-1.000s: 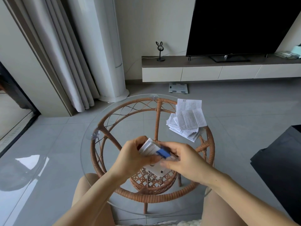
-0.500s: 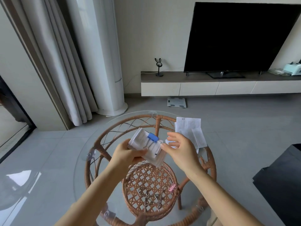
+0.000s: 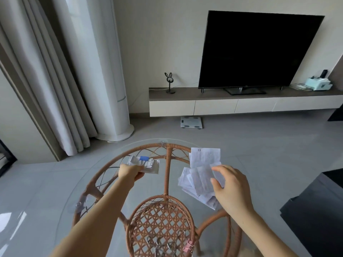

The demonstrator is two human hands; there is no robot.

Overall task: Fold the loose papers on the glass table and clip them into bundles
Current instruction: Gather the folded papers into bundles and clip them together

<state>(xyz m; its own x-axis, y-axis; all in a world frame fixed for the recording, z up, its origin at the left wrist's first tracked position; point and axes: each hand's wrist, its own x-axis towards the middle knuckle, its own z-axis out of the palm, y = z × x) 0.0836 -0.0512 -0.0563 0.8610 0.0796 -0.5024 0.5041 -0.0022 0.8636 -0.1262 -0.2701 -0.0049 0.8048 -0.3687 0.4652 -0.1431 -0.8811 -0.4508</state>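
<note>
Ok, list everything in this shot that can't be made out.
All in the head view:
- Print on the loose papers: too small and blurred to read.
- Near edge of the clipped bundle: covered by the left hand.
- Papers under the right hand: hidden by it; contact unclear.
- Clips in the wicker basket: cut off by the bottom edge, so no count.

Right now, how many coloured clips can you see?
2. A blue clip sits on the paper bundle held by the left hand; a pink clip sits at the wicker basket rim. More may hide in the basket.
</note>
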